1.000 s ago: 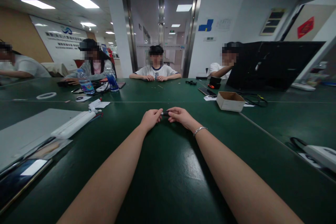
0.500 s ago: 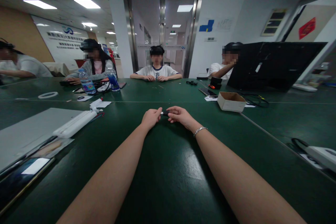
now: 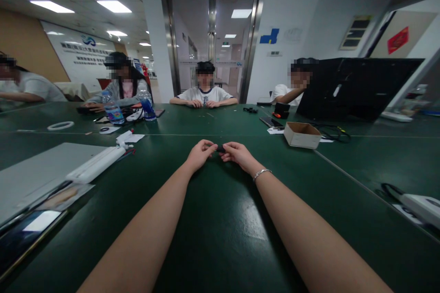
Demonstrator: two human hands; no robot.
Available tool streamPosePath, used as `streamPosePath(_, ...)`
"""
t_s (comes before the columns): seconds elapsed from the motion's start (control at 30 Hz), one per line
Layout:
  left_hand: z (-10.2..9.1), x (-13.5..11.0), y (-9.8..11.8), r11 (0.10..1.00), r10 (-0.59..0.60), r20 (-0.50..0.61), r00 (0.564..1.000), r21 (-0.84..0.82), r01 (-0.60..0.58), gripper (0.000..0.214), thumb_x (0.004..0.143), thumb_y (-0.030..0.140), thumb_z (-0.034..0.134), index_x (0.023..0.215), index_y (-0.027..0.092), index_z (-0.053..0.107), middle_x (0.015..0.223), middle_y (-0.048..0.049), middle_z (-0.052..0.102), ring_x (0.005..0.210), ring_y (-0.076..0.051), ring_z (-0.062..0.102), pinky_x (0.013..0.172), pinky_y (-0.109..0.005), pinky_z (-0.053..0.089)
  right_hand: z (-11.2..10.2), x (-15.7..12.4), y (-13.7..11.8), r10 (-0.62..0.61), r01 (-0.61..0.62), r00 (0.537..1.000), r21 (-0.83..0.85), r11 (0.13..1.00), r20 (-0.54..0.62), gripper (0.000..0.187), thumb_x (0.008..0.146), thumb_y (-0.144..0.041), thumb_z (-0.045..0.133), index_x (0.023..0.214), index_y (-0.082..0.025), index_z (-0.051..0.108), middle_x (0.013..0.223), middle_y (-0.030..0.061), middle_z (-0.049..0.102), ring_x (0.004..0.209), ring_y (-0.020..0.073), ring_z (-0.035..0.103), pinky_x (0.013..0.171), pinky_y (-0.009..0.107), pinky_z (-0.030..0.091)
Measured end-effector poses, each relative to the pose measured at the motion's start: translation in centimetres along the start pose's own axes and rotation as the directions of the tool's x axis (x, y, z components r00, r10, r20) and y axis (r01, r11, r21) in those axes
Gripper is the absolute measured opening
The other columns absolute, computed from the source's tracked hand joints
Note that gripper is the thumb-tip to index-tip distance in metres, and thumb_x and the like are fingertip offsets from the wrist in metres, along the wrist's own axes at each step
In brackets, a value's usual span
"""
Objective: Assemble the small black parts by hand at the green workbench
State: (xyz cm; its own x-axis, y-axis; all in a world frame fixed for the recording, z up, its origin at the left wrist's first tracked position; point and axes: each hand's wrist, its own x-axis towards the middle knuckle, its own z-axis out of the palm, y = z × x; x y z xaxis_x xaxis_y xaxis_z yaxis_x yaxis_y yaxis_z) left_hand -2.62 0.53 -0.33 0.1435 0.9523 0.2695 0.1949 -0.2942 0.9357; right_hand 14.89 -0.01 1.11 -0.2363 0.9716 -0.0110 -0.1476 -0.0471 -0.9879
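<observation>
My left hand (image 3: pixel 200 154) and my right hand (image 3: pixel 240 155) meet above the middle of the green table (image 3: pixel 213 219). Between their fingertips is a small dark stick-like object (image 3: pixel 219 149), too small to name. The right thumb and fingers pinch its right part and hide much of it. My left thumb and forefinger close on its left end. A silver bracelet (image 3: pixel 261 173) circles my right wrist.
A small open cardboard box (image 3: pixel 300 137) sits right of my hands, near a phone (image 3: pixel 271 122) and a large black monitor (image 3: pixel 357 89). On the left lie a white power strip (image 3: pixel 94 165), a grey panel (image 3: pixel 44 165) and a phone (image 3: pixel 29 238). Several people sit across the table.
My left fingers have shifted slightly right along the small object, and the silvery part seen there before is now hidden. My right hand has barely moved. The view has tilted slightly.
</observation>
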Motion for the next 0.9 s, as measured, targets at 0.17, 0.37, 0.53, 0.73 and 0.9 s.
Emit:
streamPosePath(0.17, -0.05, 0.06, -0.12, 1.000, 0.019, 0.016, 1.000, 0.004, -0.019, 0.025, 0.077, 0.035, 0.060, 0.093, 0.016, 0.055, 0.072, -0.0007, 0.057, 0.063, -0.011, 0.053, 0.061, -0.024, 0.041, -0.08, 0.09, 0.07, -0.006, 0.006, 1.000, -0.016, 1.000, 0.013, 0.009, 0.093, -0.007, 0.051, 0.086, -0.009, 0.057, 0.067, 0.0089, 0.067, 0.050, 0.0105, 0.063, 0.050, 0.017, 0.055)
streamPosePath(0.37, 0.27, -0.25, 0.12, 1.000, 0.007, 0.024, 1.000, 0.029, -0.008, 0.025, 0.080, 0.039, 0.055, 0.093, 0.018, 0.051, 0.067, 0.0016, 0.055, 0.057, -0.011, 0.051, 0.057, -0.024, 0.040, -0.32, 0.27, 0.36, -0.009, 0.010, 0.999, -0.011, 1.000, 0.037, 0.005, 0.091, -0.008, 0.056, 0.088, -0.010, 0.058, 0.066, 0.0071, 0.066, 0.052, 0.0104, 0.063, 0.051, 0.016, 0.056)
streamPosePath(0.53, 0.31, -0.18, 0.05, 0.997, 0.039, -0.004, 0.999, 0.068, -0.038, 0.027, 0.074, 0.028, 0.061, 0.097, 0.018, 0.050, 0.071, 0.0020, 0.056, 0.060, -0.010, 0.051, 0.058, -0.022, 0.039, -0.39, 0.24, 0.45, -0.023, 0.023, 0.999, -0.012, 1.000, 0.047, 0.001, 0.089, -0.009, 0.060, 0.089, -0.010, 0.060, 0.068, 0.0061, 0.066, 0.051, 0.0101, 0.063, 0.051, 0.016, 0.056)
streamPosePath(0.73, 0.26, -0.14, 0.07, 0.998, 0.051, 0.049, 0.997, 0.025, -0.053, 0.027, 0.079, 0.033, 0.055, 0.100, 0.017, 0.052, 0.064, 0.0026, 0.053, 0.055, -0.010, 0.047, 0.055, -0.022, 0.036, 0.03, -0.10, -0.04, -0.001, 0.002, 1.000, -0.022, 1.000, 0.019, 0.008, 0.090, -0.003, 0.053, 0.091, -0.009, 0.059, 0.068, 0.0063, 0.066, 0.050, 0.0095, 0.062, 0.050, 0.016, 0.055)
streamPosePath(0.9, 0.27, -0.33, 0.43, 0.998, 0.057, 0.062, 0.996, 0.008, -0.058, 0.028, 0.082, 0.036, 0.051, 0.100, 0.016, 0.055, 0.066, 0.0011, 0.054, 0.057, -0.010, 0.048, 0.055, -0.022, 0.036, 0.12, -0.16, -0.15, 0.000, 0.000, 1.000, -0.027, 1.000, 0.029, 0.008, 0.090, -0.004, 0.053, 0.090, -0.009, 0.059, 0.069, 0.0061, 0.066, 0.049, 0.0094, 0.062, 0.050, 0.016, 0.056)
